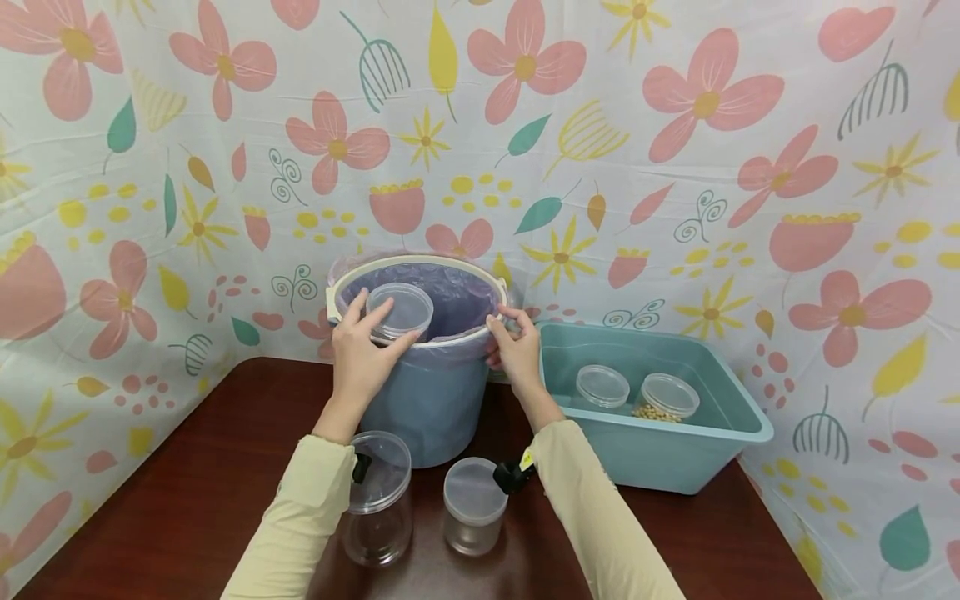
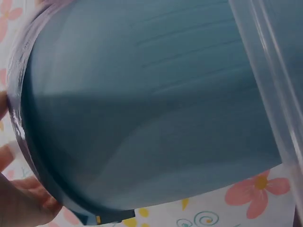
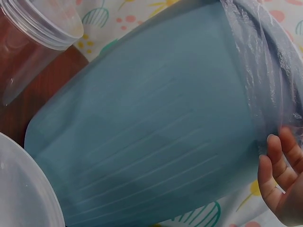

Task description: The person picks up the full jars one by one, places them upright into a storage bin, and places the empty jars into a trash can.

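A blue trash can (image 1: 427, 408) stands at the table's back, with a pale rim ring (image 1: 420, 260) around its mouth. A thin translucent bin liner (image 1: 467, 304) lines the inside and folds over the edge. My left hand (image 1: 358, 346) grips a clear plastic jar with a round lid (image 1: 405, 307) at the left of the mouth; its lower part is hidden by the near rim. My right hand (image 1: 519, 346) pinches the rim's right side, its fingers outside against the liner, as the fingers (image 3: 274, 161) in the right wrist view also show.
In front of the trash can stand a tall clear jar (image 1: 378, 500) and a shorter lidded jar (image 1: 475, 504), both under my forearms. To the right is a blue-green tub (image 1: 652, 454) holding a lidded jar (image 1: 602, 385) and a jar with beige pieces (image 1: 666, 400). A flowered curtain (image 1: 600, 208) hangs behind.
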### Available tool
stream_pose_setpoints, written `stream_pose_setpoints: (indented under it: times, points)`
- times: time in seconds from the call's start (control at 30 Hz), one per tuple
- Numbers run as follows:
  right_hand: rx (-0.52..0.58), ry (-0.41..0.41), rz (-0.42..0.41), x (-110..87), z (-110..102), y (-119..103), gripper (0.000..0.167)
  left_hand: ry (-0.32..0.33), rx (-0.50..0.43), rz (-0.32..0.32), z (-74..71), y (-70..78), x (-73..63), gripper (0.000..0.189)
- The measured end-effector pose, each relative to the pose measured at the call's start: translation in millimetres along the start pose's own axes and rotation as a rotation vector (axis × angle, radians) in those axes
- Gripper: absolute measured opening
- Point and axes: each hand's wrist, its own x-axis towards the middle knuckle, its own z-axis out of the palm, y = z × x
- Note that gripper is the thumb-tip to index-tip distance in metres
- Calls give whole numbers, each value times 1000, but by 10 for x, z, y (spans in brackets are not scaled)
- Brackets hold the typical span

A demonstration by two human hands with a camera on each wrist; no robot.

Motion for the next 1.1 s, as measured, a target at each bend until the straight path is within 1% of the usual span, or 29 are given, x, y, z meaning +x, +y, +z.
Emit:
stream_pose_setpoints:
  times: [0.1, 0.17, 0.4, 0.57, 0.8, 0.97, 1.1]
  points:
    - [-2, 3, -12, -9, 15, 2, 37, -18, 34, -4, -25, 11, -5, 43]
    - [-6, 6, -17, -13, 15, 3, 36, -26, 40, -5, -37, 12, -10, 39]
    - [-5, 2, -14, -18, 8, -1, 37, -31, 32, -6, -116, 5, -45, 29]
    - [-6, -4, -13, -12, 11, 4, 37, -20, 20, 20, -190, 16, -102, 26]
    - [-9, -2, -14, -10, 20, 10, 38, 11, -34, 49, -311, 57, -207, 21]
    - [-5, -2, -22, 0, 11, 18, 38, -9, -35, 90, -373, 98, -260, 20]
    - [-1, -4, -21, -1, 10, 17, 39, -22, -26, 104, -430, 118, -320, 19]
